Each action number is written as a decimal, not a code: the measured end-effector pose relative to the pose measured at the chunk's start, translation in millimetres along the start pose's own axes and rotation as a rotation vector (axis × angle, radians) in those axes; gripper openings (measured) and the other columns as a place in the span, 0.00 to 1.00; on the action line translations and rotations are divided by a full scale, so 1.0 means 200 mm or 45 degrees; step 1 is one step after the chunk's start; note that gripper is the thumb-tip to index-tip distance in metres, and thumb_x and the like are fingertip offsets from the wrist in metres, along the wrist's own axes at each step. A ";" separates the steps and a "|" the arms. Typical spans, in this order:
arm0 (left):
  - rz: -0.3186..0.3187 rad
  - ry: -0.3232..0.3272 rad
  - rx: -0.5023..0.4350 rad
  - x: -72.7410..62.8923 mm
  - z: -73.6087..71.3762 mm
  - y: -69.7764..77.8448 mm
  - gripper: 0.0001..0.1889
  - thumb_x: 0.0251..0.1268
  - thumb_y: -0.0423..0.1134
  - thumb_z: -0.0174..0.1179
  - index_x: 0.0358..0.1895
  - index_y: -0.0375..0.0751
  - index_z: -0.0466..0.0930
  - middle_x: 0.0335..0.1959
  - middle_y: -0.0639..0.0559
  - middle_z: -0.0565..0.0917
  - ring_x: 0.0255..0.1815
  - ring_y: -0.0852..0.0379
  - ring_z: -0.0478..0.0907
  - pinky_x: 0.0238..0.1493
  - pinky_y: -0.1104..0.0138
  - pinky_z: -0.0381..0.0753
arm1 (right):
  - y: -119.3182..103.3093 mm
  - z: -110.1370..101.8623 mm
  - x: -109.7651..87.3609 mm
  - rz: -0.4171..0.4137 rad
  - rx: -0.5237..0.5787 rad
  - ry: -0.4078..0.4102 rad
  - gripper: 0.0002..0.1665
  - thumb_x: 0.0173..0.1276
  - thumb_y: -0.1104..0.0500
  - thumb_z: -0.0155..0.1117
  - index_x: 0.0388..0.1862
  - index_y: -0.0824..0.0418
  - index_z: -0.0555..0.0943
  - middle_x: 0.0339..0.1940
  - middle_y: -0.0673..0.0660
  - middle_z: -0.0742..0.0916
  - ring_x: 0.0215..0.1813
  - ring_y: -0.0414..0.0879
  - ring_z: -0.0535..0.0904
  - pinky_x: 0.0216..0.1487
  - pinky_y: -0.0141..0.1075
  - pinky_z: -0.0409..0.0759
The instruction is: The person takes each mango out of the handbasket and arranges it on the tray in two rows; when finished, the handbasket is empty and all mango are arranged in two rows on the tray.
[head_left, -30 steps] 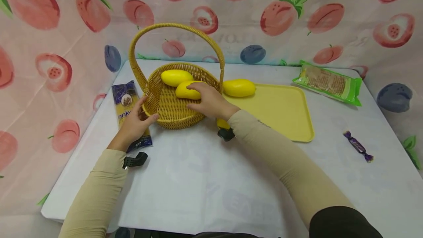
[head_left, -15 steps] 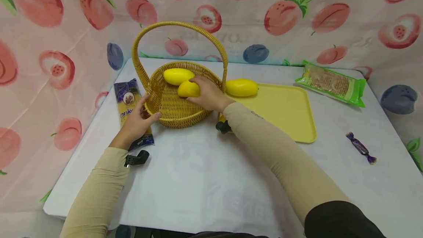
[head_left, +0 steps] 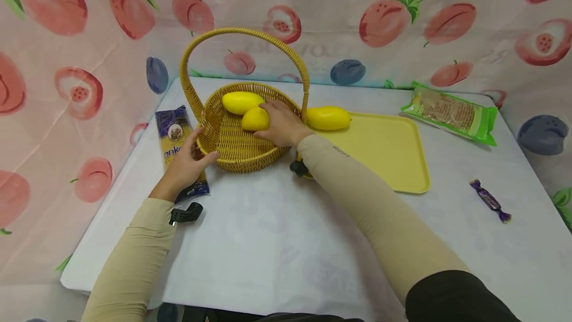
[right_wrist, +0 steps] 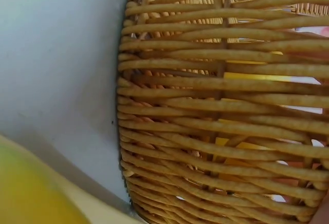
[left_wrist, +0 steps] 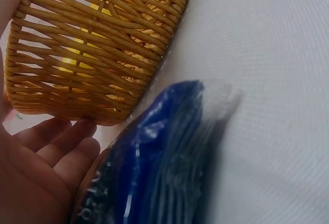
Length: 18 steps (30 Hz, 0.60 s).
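A yellow wicker basket (head_left: 237, 158) with a tall hoop handle stands left of centre in the head view. My left hand (head_left: 183, 165) holds its left side, thumb at the front rim and fingers along the outer wall. Inside the basket lie two yellow mangoes. The rear mango (head_left: 243, 102) rests near the back wall. My right hand (head_left: 281, 124) reaches over the right rim and grips the front mango (head_left: 255, 119), hiding its right part. The left wrist view shows the woven wall with fingertips (left_wrist: 85, 154) close beneath it.
A yellow tray (head_left: 384, 153) lies right of the basket, with a mango (head_left: 328, 118) at its left edge and another mango (right_wrist: 36, 193) mostly behind my right wrist. A blue-and-gold packet (head_left: 172, 130), a green packet (head_left: 451, 113) and a purple-wrapped candy (head_left: 490, 201) lie around.
My right hand has shifted slightly right and closed further round the front mango, covering more of its right side. The whole head view has drifted a little. My left hand stays on the basket.
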<state>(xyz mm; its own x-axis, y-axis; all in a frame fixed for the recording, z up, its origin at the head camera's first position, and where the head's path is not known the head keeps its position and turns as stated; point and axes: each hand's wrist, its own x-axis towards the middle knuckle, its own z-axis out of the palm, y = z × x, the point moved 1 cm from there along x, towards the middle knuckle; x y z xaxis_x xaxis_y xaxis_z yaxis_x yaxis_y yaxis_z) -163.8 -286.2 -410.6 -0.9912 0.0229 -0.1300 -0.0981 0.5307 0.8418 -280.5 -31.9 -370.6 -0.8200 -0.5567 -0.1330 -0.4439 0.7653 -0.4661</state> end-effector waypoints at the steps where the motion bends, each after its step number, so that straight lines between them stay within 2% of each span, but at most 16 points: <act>1: 0.000 0.001 0.001 0.00 0.00 0.00 0.47 0.72 0.51 0.61 0.83 0.52 0.38 0.78 0.35 0.54 0.74 0.35 0.59 0.71 0.44 0.61 | 0.00 0.00 0.00 0.007 -0.001 -0.008 0.51 0.69 0.40 0.67 0.81 0.58 0.57 0.82 0.59 0.55 0.81 0.52 0.45 0.78 0.43 0.48; 10: 0.002 -0.007 -0.030 0.00 0.00 0.00 0.47 0.72 0.50 0.61 0.83 0.54 0.38 0.79 0.36 0.53 0.75 0.35 0.58 0.72 0.46 0.60 | 0.00 0.01 0.01 0.048 -0.014 -0.064 0.50 0.70 0.40 0.66 0.81 0.56 0.55 0.80 0.57 0.61 0.79 0.51 0.53 0.76 0.46 0.57; 18: 0.000 0.001 -0.006 0.00 0.00 0.00 0.47 0.72 0.50 0.61 0.83 0.54 0.38 0.79 0.36 0.53 0.75 0.35 0.59 0.72 0.45 0.60 | -0.01 0.01 0.01 0.020 -0.071 -0.103 0.45 0.70 0.43 0.66 0.80 0.53 0.60 0.78 0.54 0.66 0.77 0.49 0.58 0.76 0.44 0.57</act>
<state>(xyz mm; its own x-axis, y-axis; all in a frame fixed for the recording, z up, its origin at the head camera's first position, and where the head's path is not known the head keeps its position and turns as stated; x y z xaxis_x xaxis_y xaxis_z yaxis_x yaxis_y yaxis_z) -163.6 -286.3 -410.7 -0.9913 0.0225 -0.1300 -0.0987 0.5269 0.8442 -281.6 -35.4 -371.2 -0.7961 -0.5671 -0.2112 -0.4527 0.7897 -0.4140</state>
